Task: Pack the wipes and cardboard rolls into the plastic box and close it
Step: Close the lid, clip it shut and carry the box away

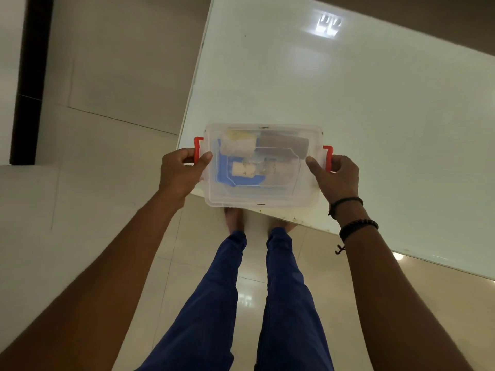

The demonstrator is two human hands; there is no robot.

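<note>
Left hand (182,171): fingers clenched round the left latch (197,149), thumb on the lid.
Plastic box (263,195): lidded, on the surface (348,103) at its near corner; wipes (222,178) and cardboard rolls (284,144) inside.
Handling: probably light, stiff and slick; hold it by the latches.
Right hand (338,176): fingers grasping the right latch (328,158).

a glossy white table (348,108) reflects a bright light patch (329,24); pale shiny floor tiles (107,145) surround it.

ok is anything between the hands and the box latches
Nothing visible does: the left hand and right hand each grip the plastic box at its red latches, over the corner of the table.
</note>
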